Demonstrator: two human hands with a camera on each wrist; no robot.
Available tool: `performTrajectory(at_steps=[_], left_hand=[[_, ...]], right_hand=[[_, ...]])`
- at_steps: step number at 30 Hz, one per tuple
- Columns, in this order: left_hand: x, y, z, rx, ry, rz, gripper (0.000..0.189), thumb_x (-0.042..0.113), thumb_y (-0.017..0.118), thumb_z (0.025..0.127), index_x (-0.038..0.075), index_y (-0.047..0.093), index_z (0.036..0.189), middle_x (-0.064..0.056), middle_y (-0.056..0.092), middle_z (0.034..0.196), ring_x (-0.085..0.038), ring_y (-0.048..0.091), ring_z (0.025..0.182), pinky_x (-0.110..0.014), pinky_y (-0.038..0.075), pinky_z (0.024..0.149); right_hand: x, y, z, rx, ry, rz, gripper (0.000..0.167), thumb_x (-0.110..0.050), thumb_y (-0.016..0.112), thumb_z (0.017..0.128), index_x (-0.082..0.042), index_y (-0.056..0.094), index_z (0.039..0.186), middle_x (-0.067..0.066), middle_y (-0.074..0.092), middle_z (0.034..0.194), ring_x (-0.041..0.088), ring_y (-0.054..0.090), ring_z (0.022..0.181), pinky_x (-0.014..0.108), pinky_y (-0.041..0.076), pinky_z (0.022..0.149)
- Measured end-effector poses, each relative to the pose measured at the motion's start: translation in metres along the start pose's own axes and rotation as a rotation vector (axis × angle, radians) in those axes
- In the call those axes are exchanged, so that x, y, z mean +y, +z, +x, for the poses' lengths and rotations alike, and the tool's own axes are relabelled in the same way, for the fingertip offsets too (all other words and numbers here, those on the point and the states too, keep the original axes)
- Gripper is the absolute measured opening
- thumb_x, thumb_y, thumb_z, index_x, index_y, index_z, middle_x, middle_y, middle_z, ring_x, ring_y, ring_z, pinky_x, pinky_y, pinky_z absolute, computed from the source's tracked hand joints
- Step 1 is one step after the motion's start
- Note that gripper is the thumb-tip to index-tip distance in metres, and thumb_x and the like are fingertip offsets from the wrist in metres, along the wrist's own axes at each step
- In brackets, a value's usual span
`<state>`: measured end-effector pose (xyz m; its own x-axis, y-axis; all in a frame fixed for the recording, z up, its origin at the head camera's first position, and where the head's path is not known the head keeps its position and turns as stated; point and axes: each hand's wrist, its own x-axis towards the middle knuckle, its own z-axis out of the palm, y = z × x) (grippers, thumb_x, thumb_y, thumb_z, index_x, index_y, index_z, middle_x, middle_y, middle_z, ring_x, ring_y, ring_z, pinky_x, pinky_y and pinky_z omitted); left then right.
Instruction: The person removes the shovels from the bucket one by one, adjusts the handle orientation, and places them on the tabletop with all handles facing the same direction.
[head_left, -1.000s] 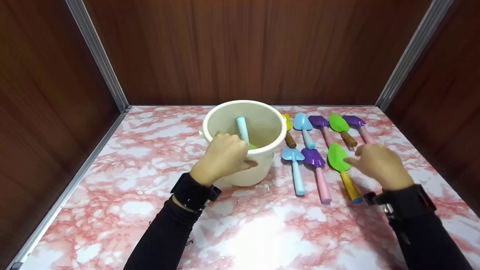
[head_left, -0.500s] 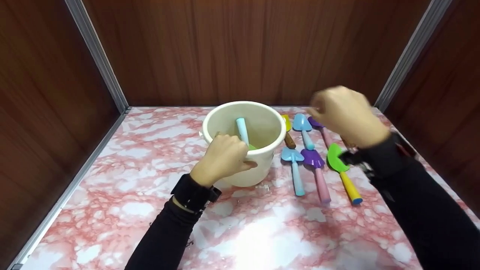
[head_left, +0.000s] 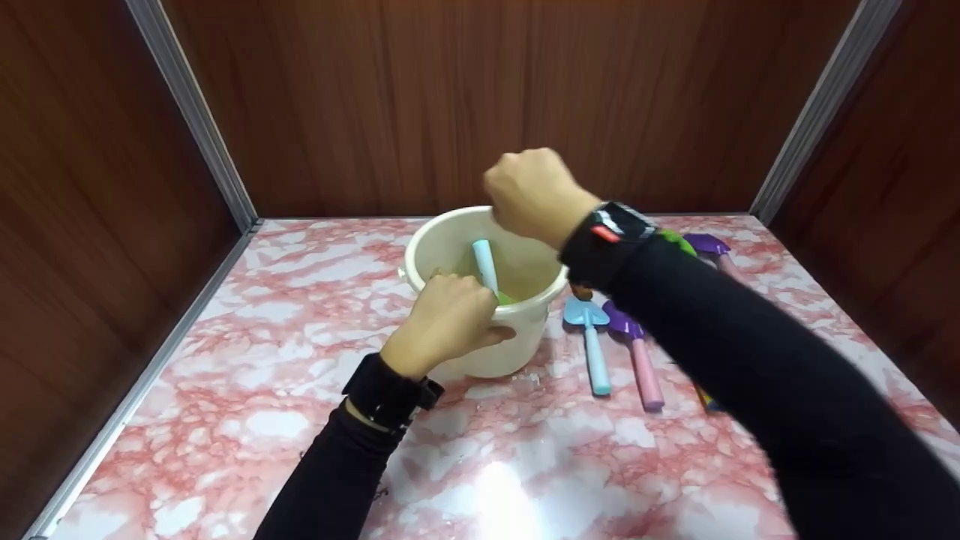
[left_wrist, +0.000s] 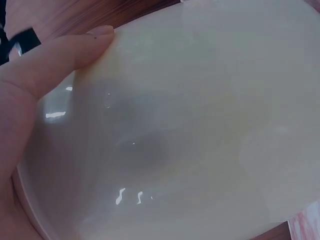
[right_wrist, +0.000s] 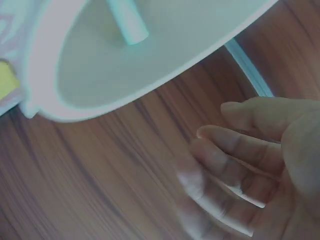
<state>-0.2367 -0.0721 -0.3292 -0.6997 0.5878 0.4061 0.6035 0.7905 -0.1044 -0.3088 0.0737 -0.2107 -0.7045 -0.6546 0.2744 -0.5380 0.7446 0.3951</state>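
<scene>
A cream bucket (head_left: 495,352) stands upright at the table's middle. My left hand (head_left: 446,319) grips its near-left rim; the left wrist view shows the thumb (left_wrist: 80,47) lying along the outer wall. Inside the bucket, a light-blue handle (head_left: 485,262) leans up beside a bit of green. My right hand (head_left: 536,195) is raised over the bucket's far-right rim. In the right wrist view its fingers (right_wrist: 235,150) are loosely bent with nothing between them, apart from the rim.
Right of the bucket lie several small garden trowels, including a light-blue trowel (head_left: 594,352), a purple one with a pink handle (head_left: 643,367) and another purple one (head_left: 706,244). My right sleeve hides others. Brown wooden panels (head_left: 465,97) enclose the table (head_left: 262,420).
My right hand has swept up and left from beside the trowels on the right to above the bucket. The left hand keeps its grip on the rim.
</scene>
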Motion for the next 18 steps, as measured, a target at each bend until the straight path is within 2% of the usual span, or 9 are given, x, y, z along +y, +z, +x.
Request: performTrajectory(at_steps=[3, 5, 7, 9, 11, 14, 18], left_hand=[[-0.002, 0.001, -0.003, 0.022, 0.01, -0.008, 0.051, 0.05, 0.089, 0.083, 0.016, 0.058, 0.061, 0.002, 0.051, 0.059, -0.025, 0.058, 0.055, -0.048, 0.045, 0.054], [-0.002, 0.002, -0.004, 0.034, 0.023, -0.023, 0.051, 0.048, 0.09, 0.083, 0.016, 0.058, 0.061, 0.005, 0.045, 0.058, -0.021, 0.054, 0.054, -0.047, 0.045, 0.053], [-0.003, 0.002, -0.004, 0.039, 0.031, -0.03, 0.051, 0.048, 0.09, 0.084, 0.016, 0.058, 0.06, 0.006, 0.039, 0.058, -0.018, 0.049, 0.053, -0.045, 0.045, 0.052], [-0.003, 0.002, -0.005, 0.035, 0.034, -0.03, 0.052, 0.047, 0.09, 0.084, 0.016, 0.056, 0.059, 0.007, 0.036, 0.058, -0.016, 0.045, 0.053, -0.044, 0.046, 0.052], [-0.003, 0.001, -0.004, 0.025, 0.035, -0.025, 0.053, 0.047, 0.089, 0.085, 0.016, 0.055, 0.059, 0.008, 0.035, 0.058, -0.015, 0.043, 0.054, -0.044, 0.046, 0.052], [-0.001, 0.001, -0.004, 0.008, 0.031, -0.017, 0.054, 0.048, 0.087, 0.087, 0.016, 0.054, 0.059, 0.008, 0.034, 0.058, -0.015, 0.042, 0.054, -0.044, 0.047, 0.053], [0.0, 0.002, -0.003, 0.029, 0.049, -0.015, 0.053, 0.049, 0.087, 0.087, 0.015, 0.056, 0.06, 0.008, 0.034, 0.058, -0.015, 0.042, 0.053, -0.043, 0.046, 0.051]], right_hand=[[-0.01, 0.012, 0.014, -0.064, -0.1, 0.036, 0.012, -0.013, 0.071, 0.088, -0.008, 0.067, 0.078, 0.012, 0.072, 0.085, 0.031, 0.068, 0.073, 0.053, 0.06, 0.07], [-0.013, 0.02, 0.021, -0.137, -0.189, 0.09, 0.005, -0.011, 0.074, 0.088, -0.007, 0.073, 0.087, 0.012, 0.074, 0.094, 0.03, 0.069, 0.08, 0.051, 0.06, 0.076], [-0.014, 0.025, 0.027, -0.212, -0.254, 0.146, 0.01, -0.011, 0.076, 0.088, -0.008, 0.078, 0.097, 0.011, 0.076, 0.104, 0.031, 0.07, 0.089, 0.049, 0.059, 0.083], [-0.014, 0.028, 0.033, -0.266, -0.263, 0.199, 0.018, -0.014, 0.08, 0.089, -0.008, 0.08, 0.106, 0.01, 0.076, 0.111, 0.031, 0.071, 0.097, 0.048, 0.057, 0.089], [-0.013, 0.028, 0.039, -0.291, -0.24, 0.235, 0.02, -0.017, 0.082, 0.088, -0.008, 0.081, 0.107, 0.009, 0.077, 0.111, 0.029, 0.071, 0.098, 0.047, 0.057, 0.09], [-0.013, 0.03, 0.044, -0.315, -0.209, 0.308, 0.018, -0.018, 0.082, 0.087, -0.01, 0.081, 0.102, 0.005, 0.077, 0.104, 0.024, 0.07, 0.091, 0.044, 0.056, 0.085], [-0.02, 0.042, 0.041, -0.358, -0.199, 0.364, 0.015, -0.024, 0.083, 0.084, -0.011, 0.082, 0.092, 0.001, 0.077, 0.091, 0.018, 0.064, 0.079, 0.038, 0.054, 0.075]])
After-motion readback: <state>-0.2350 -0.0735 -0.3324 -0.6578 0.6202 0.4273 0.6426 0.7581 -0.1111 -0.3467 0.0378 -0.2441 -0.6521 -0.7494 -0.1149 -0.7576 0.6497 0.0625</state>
